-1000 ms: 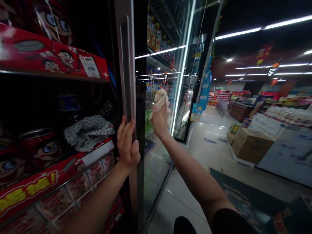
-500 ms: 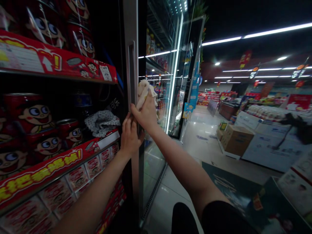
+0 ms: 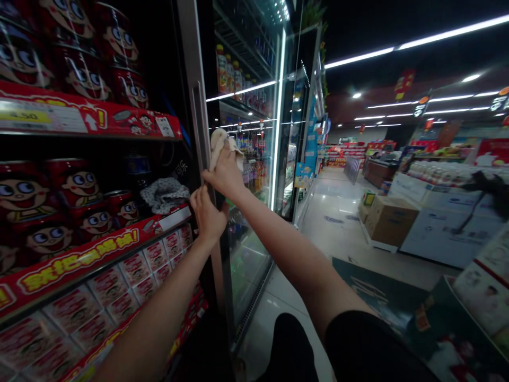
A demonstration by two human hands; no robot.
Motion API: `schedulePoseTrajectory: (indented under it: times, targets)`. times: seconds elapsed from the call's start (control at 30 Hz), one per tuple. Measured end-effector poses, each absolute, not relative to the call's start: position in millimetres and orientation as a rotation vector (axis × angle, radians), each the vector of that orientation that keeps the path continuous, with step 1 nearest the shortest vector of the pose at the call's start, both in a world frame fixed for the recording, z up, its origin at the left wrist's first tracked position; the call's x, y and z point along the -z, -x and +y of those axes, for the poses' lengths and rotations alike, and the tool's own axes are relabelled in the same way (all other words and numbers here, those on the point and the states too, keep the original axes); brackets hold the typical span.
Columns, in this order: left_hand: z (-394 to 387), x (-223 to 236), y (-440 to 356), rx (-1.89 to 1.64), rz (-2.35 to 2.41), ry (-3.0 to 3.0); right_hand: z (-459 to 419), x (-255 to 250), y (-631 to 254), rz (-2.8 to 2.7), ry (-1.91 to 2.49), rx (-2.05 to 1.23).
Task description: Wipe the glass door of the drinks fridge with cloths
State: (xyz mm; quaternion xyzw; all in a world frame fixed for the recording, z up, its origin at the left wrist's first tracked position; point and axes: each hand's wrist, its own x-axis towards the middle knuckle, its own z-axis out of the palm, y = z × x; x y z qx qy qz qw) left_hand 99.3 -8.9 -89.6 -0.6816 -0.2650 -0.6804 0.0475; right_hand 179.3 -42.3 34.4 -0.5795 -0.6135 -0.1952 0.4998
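Observation:
A glass fridge door (image 3: 246,254) with a grey metal frame (image 3: 189,32) stands in front of me. My right hand (image 3: 227,172) is closed on a crumpled cream cloth (image 3: 218,142) and presses it against the glass beside the frame, its thumb over the frame. Just below, my left hand (image 3: 209,215) grips the frame's edge, with its fingers curled over the metal. The long recessed handle (image 3: 198,116) lies above both hands. Behind the glass, bottled drinks (image 3: 228,71) stand on lit shelves.
To the left, shelves hold red cans (image 3: 79,183) and boxed drinks (image 3: 111,286). A grey spotted cloth (image 3: 166,195) lies on the middle shelf, near my left hand. Cardboard boxes (image 3: 392,220) and a dark green display (image 3: 445,329) stand on the right, beyond the tiled floor (image 3: 318,233).
The door frame, both hands and the cream cloth sit further left in the picture, as the view has shifted. Both hands keep their hold, and the right hand still presses the cloth on the glass.

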Motion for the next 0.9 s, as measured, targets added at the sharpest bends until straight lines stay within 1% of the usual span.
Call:
schedulePoseTrajectory:
  times: [0.4, 0.63, 0.9]
  targets:
    - [-43.0, 72.7, -92.0, 1.993, -1.014, 2.195, -68.4, -40.3, -166.4, -1.48, 1.491, 0.48]
    - [-56.4, 63.2, -80.8, 1.886, -0.988, 2.318, -64.9, -40.0, -165.7, -1.472, 1.483, 0.446]
    - [-68.1, 62.9, -74.4, 1.751, -0.85, 2.401, -63.9, -33.8, -173.5, -1.445, 1.397, 0.494]
